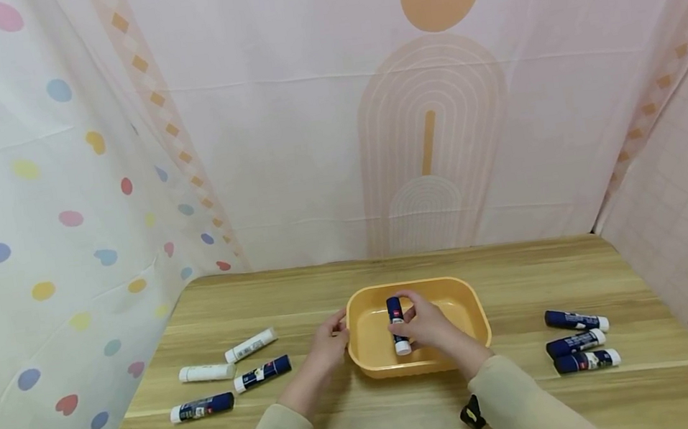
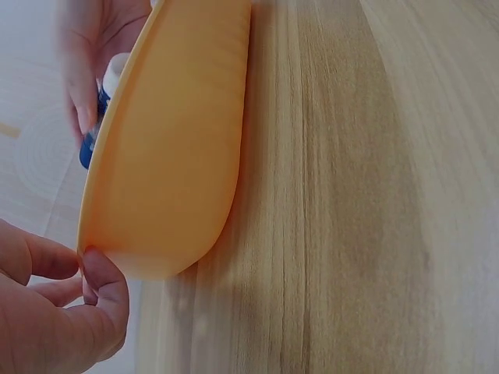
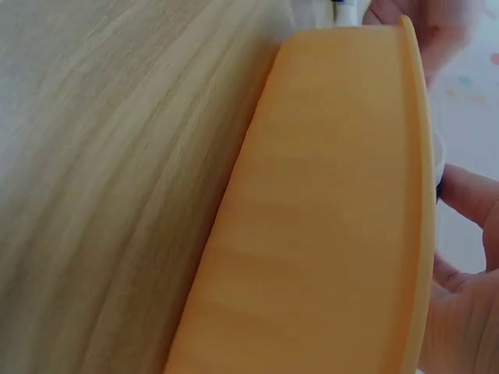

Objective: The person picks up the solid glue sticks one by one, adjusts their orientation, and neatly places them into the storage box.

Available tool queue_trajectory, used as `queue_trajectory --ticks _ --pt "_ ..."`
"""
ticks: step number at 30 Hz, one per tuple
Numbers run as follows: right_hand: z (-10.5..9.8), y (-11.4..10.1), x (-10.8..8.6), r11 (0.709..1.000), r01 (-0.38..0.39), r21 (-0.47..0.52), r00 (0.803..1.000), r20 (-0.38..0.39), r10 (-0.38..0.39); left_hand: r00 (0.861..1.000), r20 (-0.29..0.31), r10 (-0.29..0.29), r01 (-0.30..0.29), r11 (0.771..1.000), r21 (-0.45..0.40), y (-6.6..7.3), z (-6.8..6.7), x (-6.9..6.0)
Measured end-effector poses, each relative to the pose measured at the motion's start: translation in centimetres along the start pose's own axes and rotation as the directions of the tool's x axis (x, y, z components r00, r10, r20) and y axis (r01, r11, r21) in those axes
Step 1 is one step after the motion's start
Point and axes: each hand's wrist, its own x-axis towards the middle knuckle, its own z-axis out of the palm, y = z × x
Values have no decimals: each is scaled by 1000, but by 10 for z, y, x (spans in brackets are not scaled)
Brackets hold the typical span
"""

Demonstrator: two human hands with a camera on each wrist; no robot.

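Note:
My right hand [image 1: 428,321] holds a dark blue glue stick [image 1: 396,316] with a white end between thumb and fingers, over the inside of a yellow-orange plastic basin [image 1: 479,312]. Whether the stick touches the basin floor I cannot tell. At the basin's left side, my left hand [image 1: 329,347] pinches the rim; the left wrist view shows the thumb [image 2: 107,276] on the outer wall. In the right wrist view the basin wall [image 3: 320,210] covers most of the stick, and part of the right hand [image 3: 468,312] shows beyond it.
On the left of the wooden table [image 1: 403,417] lie two white glue sticks [image 1: 207,372] and two dark blue ones [image 1: 202,407]. Three blue glue sticks [image 1: 576,320] lie close together on the right. A patterned curtain [image 1: 282,143] hangs behind the table and along its sides.

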Motion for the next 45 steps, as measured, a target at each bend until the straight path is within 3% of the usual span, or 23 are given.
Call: queue_trajectory --ticks 3,7,22,35,45 --pt "7 -3 2 990 56 -127 998 7 -56 1000 -2 9 -9 1000 6 -1 0 0" --pt "16 -6 5 979 72 -191 997 27 -68 1000 4 21 -21 1000 1 -1 0 0" --pt "42 -11 12 981 -45 -190 997 49 55 999 -5 40 -40 999 16 -2 -2 0" --pt "56 -9 21 957 -2 -289 1000 8 4 999 3 33 -33 999 22 -3 -5 1" --pt "64 -9 25 943 -17 -333 1000 -18 12 999 2 37 -37 999 25 -2 -5 0"
